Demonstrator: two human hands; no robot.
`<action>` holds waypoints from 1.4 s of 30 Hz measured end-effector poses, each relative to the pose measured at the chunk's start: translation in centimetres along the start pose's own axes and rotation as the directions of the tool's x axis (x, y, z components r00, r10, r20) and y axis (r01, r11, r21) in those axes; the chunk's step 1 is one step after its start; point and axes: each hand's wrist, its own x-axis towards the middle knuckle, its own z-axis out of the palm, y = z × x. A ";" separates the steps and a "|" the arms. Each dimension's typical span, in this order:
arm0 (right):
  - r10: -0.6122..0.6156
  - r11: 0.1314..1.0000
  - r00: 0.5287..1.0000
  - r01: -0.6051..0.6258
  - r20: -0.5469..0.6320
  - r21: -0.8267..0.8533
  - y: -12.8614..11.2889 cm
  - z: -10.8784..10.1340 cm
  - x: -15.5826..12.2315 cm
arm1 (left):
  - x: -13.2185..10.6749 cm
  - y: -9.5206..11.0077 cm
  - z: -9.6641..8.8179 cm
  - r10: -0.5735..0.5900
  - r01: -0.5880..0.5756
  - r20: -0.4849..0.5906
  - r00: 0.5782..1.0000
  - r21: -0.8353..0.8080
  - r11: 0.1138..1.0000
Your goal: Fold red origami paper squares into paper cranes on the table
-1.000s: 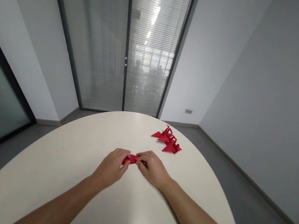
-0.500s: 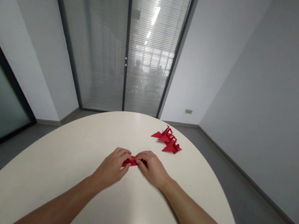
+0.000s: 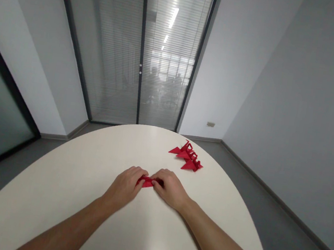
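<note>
My left grip point(image 3: 126, 183) is closed on the nine o'clock end of a small folded red paper point(image 3: 147, 184), thumb on the near side and fingers over the far side. My right grip point(image 3: 172, 188) pinches its three o'clock end between thumb and fingertips. The paper sits straight ahead of me at twelve o'clock, low over the round, pale tabletop point(image 3: 52, 191), its middle showing between my two thumbs. Beyond my right knuckles, at one o'clock, red paper cranes point(image 3: 189, 164) cluster together, wings overlapping, well apart from my fingers. Past the tabletop's far edge, blinds point(image 3: 112, 72) fill twelve o'clock.
</note>
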 end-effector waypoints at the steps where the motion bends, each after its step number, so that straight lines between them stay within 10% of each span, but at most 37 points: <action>1: 0.000 1.000 1.000 0.000 0.004 -0.008 -0.1 -0.1 0.0 | 0.0 0.0 0.0 -0.002 0.002 0.003 1.000 0.006 1.000; 17: 0.083 0.994 0.997 -0.083 0.007 0.066 -0.3 -0.2 -0.2 | 0.0 0.2 -0.4 -0.076 0.075 0.033 0.997 0.044 0.996; 27: -0.079 0.994 0.996 0.075 0.039 0.081 -0.3 -0.4 -0.3 | -0.2 0.1 -0.4 -0.112 0.113 -0.016 0.994 0.025 0.993; 42: 0.075 0.939 0.997 -0.075 0.014 0.336 -0.4 -0.3 -0.1 | -0.1 -0.3 -0.3 0.139 -0.121 -0.131 0.982 0.135 0.983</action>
